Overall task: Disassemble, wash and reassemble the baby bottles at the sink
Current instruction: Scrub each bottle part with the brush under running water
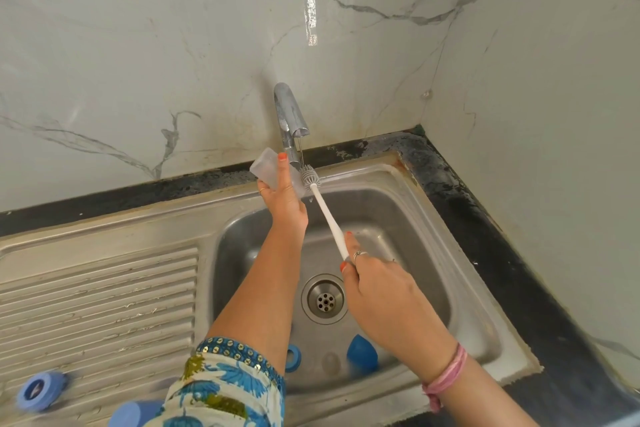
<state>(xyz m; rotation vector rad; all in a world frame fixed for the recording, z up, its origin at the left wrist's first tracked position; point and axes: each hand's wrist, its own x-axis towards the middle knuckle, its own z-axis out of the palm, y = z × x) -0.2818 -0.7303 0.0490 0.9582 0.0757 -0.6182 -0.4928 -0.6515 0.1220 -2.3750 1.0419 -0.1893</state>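
My left hand [284,201] grips a clear bottle body [264,166] lying on its side, raised under the tap [290,121]. A thin stream of water runs from the spout. My right hand [377,288] holds the white handle of a bottle brush [325,215], whose grey bristle head [309,177] sits at the bottle's mouth. In the sink basin [415,218], near its front wall, lie a blue ring [293,357], a clear teat [330,362] and a blue cap [362,354].
A ribbed steel drainboard [97,305] spreads to the left, with a blue collar part [41,390] and another blue piece [133,414] at its front edge. The drain [325,299] is in the basin's middle. Black counter and marble walls enclose the right corner.
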